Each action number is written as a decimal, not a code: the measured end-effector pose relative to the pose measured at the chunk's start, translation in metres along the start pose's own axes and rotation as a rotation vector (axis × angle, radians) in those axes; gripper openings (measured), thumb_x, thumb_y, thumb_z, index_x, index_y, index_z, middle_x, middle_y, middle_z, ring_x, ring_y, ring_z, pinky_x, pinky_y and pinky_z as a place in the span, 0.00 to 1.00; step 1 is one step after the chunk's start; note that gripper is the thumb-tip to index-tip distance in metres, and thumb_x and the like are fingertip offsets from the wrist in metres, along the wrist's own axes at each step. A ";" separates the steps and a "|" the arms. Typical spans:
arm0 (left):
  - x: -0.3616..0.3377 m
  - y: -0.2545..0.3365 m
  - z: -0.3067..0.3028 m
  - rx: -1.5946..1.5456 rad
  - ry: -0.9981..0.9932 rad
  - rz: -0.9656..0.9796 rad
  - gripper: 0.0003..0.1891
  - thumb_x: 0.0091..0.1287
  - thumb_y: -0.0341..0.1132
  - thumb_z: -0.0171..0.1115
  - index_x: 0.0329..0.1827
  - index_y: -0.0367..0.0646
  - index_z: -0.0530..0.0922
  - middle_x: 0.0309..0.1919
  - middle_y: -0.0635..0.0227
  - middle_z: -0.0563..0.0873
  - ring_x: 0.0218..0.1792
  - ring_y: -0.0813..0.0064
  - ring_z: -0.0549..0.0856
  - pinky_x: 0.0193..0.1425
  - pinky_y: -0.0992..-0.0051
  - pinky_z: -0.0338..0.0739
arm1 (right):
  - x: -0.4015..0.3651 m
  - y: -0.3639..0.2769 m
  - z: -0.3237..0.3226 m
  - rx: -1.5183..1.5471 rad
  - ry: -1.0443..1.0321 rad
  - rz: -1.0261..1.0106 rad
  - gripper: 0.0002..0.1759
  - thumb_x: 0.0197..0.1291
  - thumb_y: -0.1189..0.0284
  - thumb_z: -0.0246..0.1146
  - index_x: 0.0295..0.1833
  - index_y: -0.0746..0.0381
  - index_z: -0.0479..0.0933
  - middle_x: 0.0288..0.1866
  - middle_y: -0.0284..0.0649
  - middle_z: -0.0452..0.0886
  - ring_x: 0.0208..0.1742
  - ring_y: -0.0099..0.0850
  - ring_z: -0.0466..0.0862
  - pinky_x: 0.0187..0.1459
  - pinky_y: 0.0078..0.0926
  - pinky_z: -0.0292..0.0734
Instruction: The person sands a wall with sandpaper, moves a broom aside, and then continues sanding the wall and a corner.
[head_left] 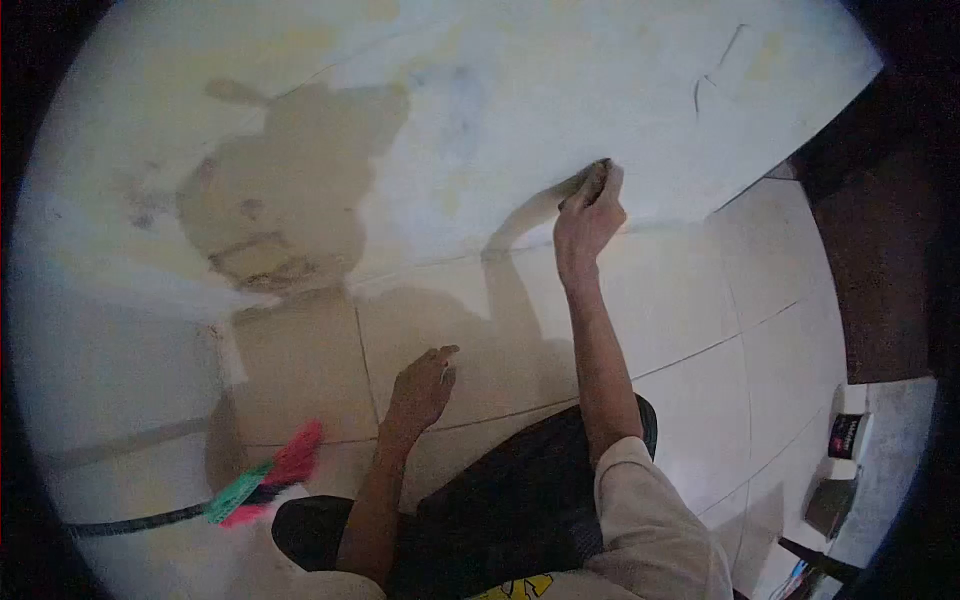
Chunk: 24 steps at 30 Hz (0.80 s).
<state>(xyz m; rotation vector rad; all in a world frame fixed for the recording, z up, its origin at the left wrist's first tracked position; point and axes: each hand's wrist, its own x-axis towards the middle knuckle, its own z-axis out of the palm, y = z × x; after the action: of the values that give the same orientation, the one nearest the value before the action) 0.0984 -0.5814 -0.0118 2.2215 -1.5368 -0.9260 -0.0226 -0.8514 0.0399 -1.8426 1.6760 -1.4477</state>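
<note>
My right hand (590, 225) is raised to the lower part of a pale, patchy wall (500, 130), its fingers pinched together at the surface. Something small and dark may sit between the fingertips, but I cannot make out what it is. Lower down, my left hand (422, 388) hovers over the tiled floor (680, 370), fingers loosely bent and apart, holding nothing that I can see. Dark marks (708, 82) show on the wall to the upper right of my right hand.
A pink and green bristled brush (265, 485) with a dark handle lies at lower left. On the right are dark brown furniture (875, 240) and a white tub with a dark label (848, 437). My shadow falls across the wall and floor.
</note>
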 end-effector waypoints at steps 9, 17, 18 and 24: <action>0.002 0.000 0.005 0.050 -0.059 -0.019 0.18 0.75 0.36 0.51 0.66 0.42 0.72 0.54 0.54 0.82 0.53 0.58 0.83 0.60 0.60 0.76 | -0.020 0.012 0.007 -0.038 -0.088 -0.377 0.11 0.66 0.75 0.58 0.53 0.63 0.77 0.29 0.51 0.83 0.27 0.40 0.85 0.30 0.34 0.77; 0.002 -0.008 0.005 0.055 0.039 0.055 0.19 0.75 0.37 0.51 0.65 0.41 0.72 0.51 0.52 0.82 0.52 0.57 0.83 0.59 0.59 0.76 | 0.008 0.032 0.004 0.380 -0.014 0.130 0.13 0.75 0.64 0.53 0.45 0.64 0.75 0.20 0.39 0.75 0.16 0.23 0.72 0.21 0.28 0.71; 0.002 -0.008 0.005 0.070 0.042 0.064 0.19 0.75 0.36 0.51 0.65 0.42 0.72 0.50 0.52 0.82 0.52 0.57 0.83 0.58 0.59 0.76 | -0.001 0.035 0.014 0.286 -0.042 0.089 0.13 0.74 0.65 0.53 0.46 0.64 0.75 0.19 0.40 0.74 0.16 0.23 0.71 0.21 0.29 0.71; -0.001 -0.013 0.005 0.032 0.019 0.031 0.18 0.74 0.36 0.52 0.64 0.42 0.72 0.48 0.53 0.82 0.50 0.57 0.83 0.58 0.59 0.76 | -0.031 0.017 0.020 0.038 -0.122 -0.313 0.11 0.72 0.65 0.56 0.45 0.63 0.76 0.22 0.46 0.77 0.22 0.26 0.78 0.27 0.33 0.75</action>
<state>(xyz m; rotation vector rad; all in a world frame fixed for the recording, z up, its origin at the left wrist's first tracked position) 0.1043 -0.5749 -0.0229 2.2151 -1.5840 -0.8748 -0.0123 -0.8379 0.0035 -2.1982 1.3399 -1.4324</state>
